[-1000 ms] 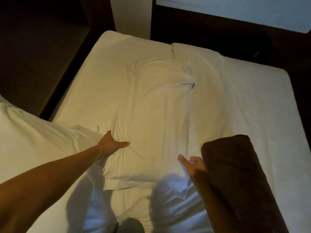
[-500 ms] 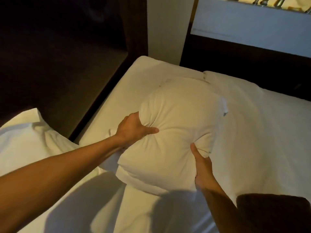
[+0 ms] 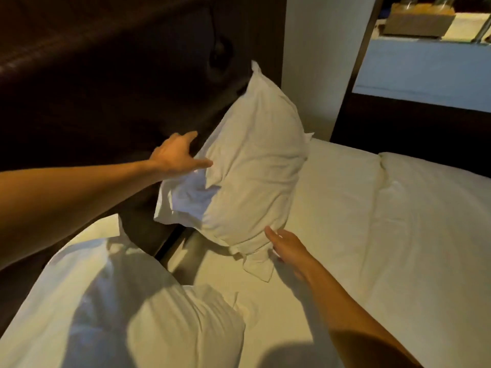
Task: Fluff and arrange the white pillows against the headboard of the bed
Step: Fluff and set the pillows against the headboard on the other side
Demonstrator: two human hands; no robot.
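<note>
From your head camera, the pillow (image 3: 249, 166) stands on end at the near-left corner of the bed (image 3: 372, 235), tilted so its top corner leans toward the dark headboard (image 3: 93, 88) on your left. Your left hand (image 3: 176, 155) lies against the pillow's upper left edge with the fingers stretched out and spread; the thumb lies on the cloth, and nothing is gripped. Your right hand (image 3: 288, 248) is down at the pillow's lower corner, fingers straight and relaxed, touching or just beside the loose flap of the case; you cannot tell from this view whether it actually presses the cloth. A second pillow (image 3: 119, 314) lies flat nearer to you than the standing pillow, along the headboard side. Beyond the pillow, a pale wall (image 3: 318, 62) rises behind the bed.
</note>
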